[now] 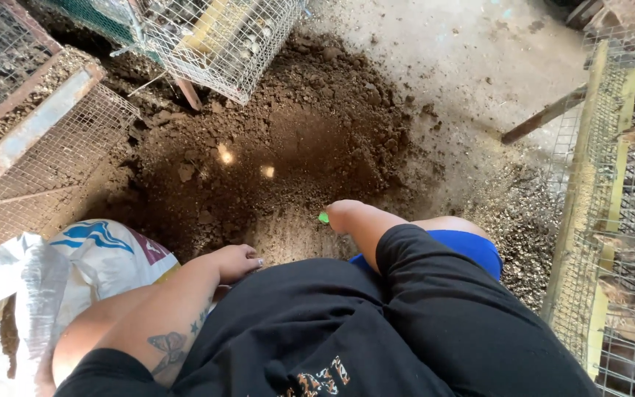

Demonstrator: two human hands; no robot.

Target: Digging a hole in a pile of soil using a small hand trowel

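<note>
The person stands over a wide heap of dark brown, crumbly soil or manure (288, 154) spread on a pale concrete floor (472, 51). The right hand (343, 215) is at about five o'clock from the middle of the heap, at its near edge, clenched around a small bright green object (323, 217) of which only a tip shows; what kind of tool it is cannot be told. The left hand (238, 261) hangs at seven o'clock from the heap, fingers loosely curled, holding nothing that shows, just beside the rim of a white woven plastic sack with blue and red print (60, 268), which sits at eight o'clock and gapes open.

A wire mesh cage on legs (222, 40) stands at eleven o'clock, a rusty framed mesh panel (38, 140) at nine o'clock, and a yellow-framed wire cage (619, 206) at three o'clock.

To handle this step well, I judge that the right hand needs a firm, low grip on the green thing and should draw loose material from the near edge toward the sack, not from the packed centre. The left hand would best grasp the sack's rim and keep the mouth wide and low. Staying clear of the cage legs should avoid snagging the mesh.
</note>
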